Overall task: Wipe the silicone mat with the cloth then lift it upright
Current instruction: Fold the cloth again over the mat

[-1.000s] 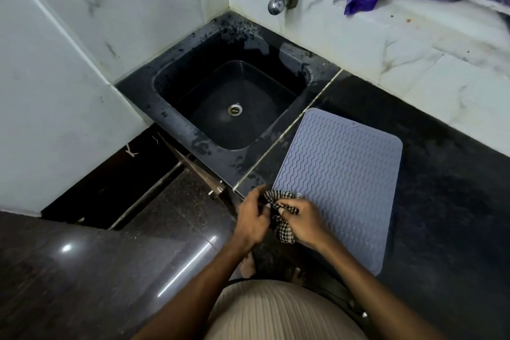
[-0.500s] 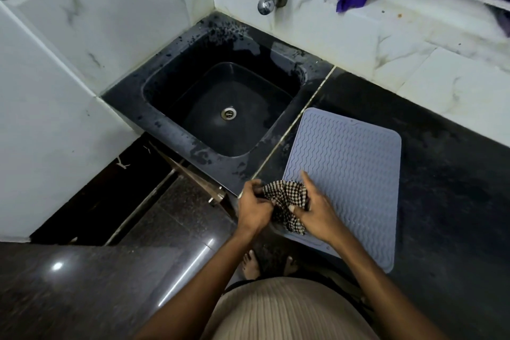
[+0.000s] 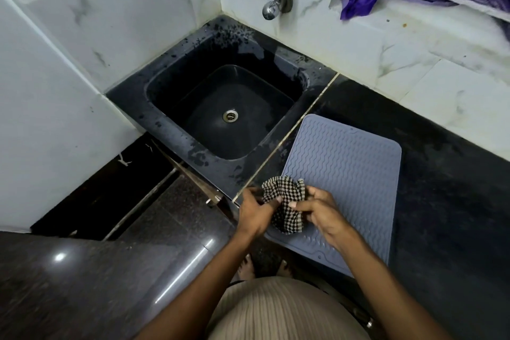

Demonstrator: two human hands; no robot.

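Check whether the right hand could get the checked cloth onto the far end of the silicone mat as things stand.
Probably yes. The right hand already shares the checked cloth with the left hand above the silicone mat, which lies flat and bare to its far edge.

No readable text, label or number shows anywhere.

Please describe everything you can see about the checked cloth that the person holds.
The cloth is a small piece of woven-looking fabric with a fine check of dark and pale squares. It is bunched and crumpled, not spread flat. The left hand and the right hand both grip it, one on each side, over the near left corner of the grey silicone mat. Its lower end hangs down toward the mat; whether it touches the mat cannot be told.
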